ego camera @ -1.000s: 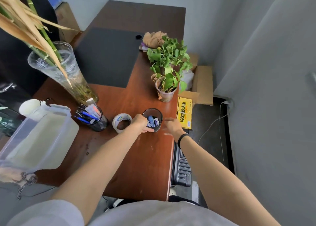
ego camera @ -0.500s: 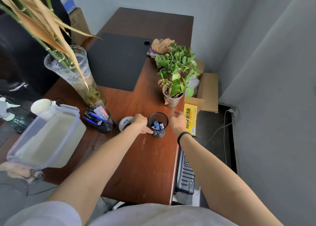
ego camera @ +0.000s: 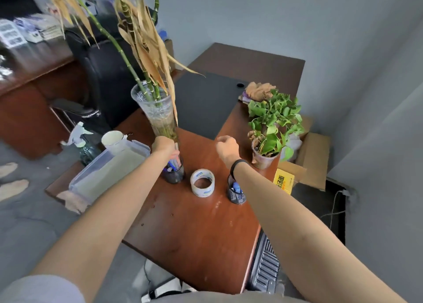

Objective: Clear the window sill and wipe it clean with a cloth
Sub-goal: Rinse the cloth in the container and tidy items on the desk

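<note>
red-brown desk [ego camera: 206, 234] serves as the holding surface. status of the mesh cup [ego camera: 237, 194]: one second ago both hands were on it. now it stands alone near the right edge, just beside the tape [ego camera: 202, 183], with my right forearm passing over it. both hands have left it and moved further in.

left hand [ego camera: 163, 145]: at the foot of the vase [ego camera: 155, 110], directly above the pen cup [ego camera: 174, 173]. the back of the hand hides the fingers, so i cannot tell whether they close round the glass or only touch it.

right hand [ego camera: 226, 150]: in the air between the vase and the plant [ego camera: 272, 128], fingers curled into the palm, nothing in them.

meaning for the task: the cup placement reads as complete. the step in hand appears to be the vase, probably a shift or a steadying with both hands. the vase is tall and holds water and long stalks, so it is likely top-heavy. support it low and keep it upright.

sill: not in view. cloth [ego camera: 259, 90]: crumpled at the far side of the desk, just behind the plant, untouched. wiping has not begun as far as this view shows.
</note>
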`<state>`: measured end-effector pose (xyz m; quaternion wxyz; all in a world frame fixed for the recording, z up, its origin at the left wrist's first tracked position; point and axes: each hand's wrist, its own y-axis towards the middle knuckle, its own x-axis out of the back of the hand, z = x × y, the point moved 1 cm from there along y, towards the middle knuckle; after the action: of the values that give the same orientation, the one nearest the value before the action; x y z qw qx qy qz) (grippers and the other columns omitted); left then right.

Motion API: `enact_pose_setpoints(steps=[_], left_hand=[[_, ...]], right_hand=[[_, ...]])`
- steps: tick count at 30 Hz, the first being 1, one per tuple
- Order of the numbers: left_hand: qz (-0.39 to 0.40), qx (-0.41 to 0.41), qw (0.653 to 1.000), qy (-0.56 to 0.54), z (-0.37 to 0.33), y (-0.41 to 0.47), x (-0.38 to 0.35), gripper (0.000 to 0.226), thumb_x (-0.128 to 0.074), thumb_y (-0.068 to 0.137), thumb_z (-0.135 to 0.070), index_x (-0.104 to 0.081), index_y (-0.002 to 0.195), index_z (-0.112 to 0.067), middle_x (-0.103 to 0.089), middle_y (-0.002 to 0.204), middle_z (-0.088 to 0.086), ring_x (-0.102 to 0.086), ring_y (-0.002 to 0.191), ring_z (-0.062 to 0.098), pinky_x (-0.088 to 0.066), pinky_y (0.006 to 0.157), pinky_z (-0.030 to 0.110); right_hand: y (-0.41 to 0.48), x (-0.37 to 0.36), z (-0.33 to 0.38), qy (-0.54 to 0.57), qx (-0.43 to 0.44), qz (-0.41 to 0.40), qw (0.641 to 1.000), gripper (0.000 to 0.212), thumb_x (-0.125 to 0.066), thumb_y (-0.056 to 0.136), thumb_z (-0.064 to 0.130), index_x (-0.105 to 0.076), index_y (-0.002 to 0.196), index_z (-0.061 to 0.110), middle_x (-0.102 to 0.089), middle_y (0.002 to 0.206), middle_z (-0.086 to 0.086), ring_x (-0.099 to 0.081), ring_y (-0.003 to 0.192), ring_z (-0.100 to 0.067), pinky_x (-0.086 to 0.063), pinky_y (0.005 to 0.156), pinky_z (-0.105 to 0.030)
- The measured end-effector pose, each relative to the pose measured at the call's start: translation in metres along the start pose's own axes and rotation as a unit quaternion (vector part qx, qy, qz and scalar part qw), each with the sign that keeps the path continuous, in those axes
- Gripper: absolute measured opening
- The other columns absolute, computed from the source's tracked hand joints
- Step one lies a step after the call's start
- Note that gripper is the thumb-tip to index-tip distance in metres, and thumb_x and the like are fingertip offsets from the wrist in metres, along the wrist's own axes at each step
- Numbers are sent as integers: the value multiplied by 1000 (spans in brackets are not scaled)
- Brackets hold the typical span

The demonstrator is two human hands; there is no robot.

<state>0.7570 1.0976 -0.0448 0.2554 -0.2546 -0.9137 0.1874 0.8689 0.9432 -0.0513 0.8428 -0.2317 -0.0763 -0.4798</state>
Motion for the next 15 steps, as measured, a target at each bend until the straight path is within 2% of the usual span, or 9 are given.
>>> enact_pose_setpoints(steps=[2,4,7,9,10,11,13,15], left_hand=[[-36,-14,999,-14,-5,21,17,34,-42,95,-4,-47,128,3,-59,121,18,-65,96,30,-51,57,29],[-61,-29,997,-34,-16,42,40,41,-43,93,-4,-38,134,-1,-54,122,15,-61,92,28,-52,69,37],[-89,-20,989,-113,-33,74,65,44,-36,97,-14,-32,141,-11,-43,138,13,-55,111,32,-52,76,41],[-85,-23,984,-157,-51,87,80,45,-35,99,-32,-33,141,-18,-38,142,10,-48,119,33,-55,77,46],[-67,-26,984,-161,-60,93,84,47,-36,98,-39,-34,141,-19,-37,141,9,-46,120,33,-55,80,49],[-40,-23,986,-162,-70,99,88,48,-38,98,-42,-35,140,-19,-37,140,10,-45,121,33,-54,82,50],[20,-6,986,-162,-83,107,91,44,-48,96,-35,-41,135,-17,-38,140,13,-48,119,36,-56,77,48],[52,9,988,-148,-92,114,92,30,-51,95,-21,-49,125,-15,-47,135,17,-57,107,36,-57,61,43]], right_hand=[[12,-19,17,9,5,18,1000,38,-51,84,10,-56,122,11,-59,121,-11,-60,106,-27,-50,93,-35],[24,-37,35,14,18,39,999,44,-55,85,12,-49,129,12,-57,123,-11,-58,105,-25,-50,92,-35],[47,-68,67,35,21,67,997,49,-58,88,18,-44,134,12,-55,117,-8,-56,103,-24,-52,87,-35],[58,-88,91,68,4,97,993,49,-56,91,24,-43,136,11,-50,104,-3,-51,96,-21,-53,77,-33],[60,-94,102,93,-12,119,988,51,-54,93,29,-40,138,11,-46,102,-2,-48,96,-20,-54,78,-36],[64,-102,113,119,-27,139,983,54,-51,94,34,-36,141,12,-44,106,-3,-45,97,-21,-53,83,-42],[68,-112,132,172,-40,175,969,62,-47,96,39,-25,147,14,-41,130,-9,-46,110,-26,-48,94,-50],[74,-124,149,192,-31,184,963,73,-49,93,48,-21,149,10,-32,147,-12,-39,128,-34,-40,103,-52]])
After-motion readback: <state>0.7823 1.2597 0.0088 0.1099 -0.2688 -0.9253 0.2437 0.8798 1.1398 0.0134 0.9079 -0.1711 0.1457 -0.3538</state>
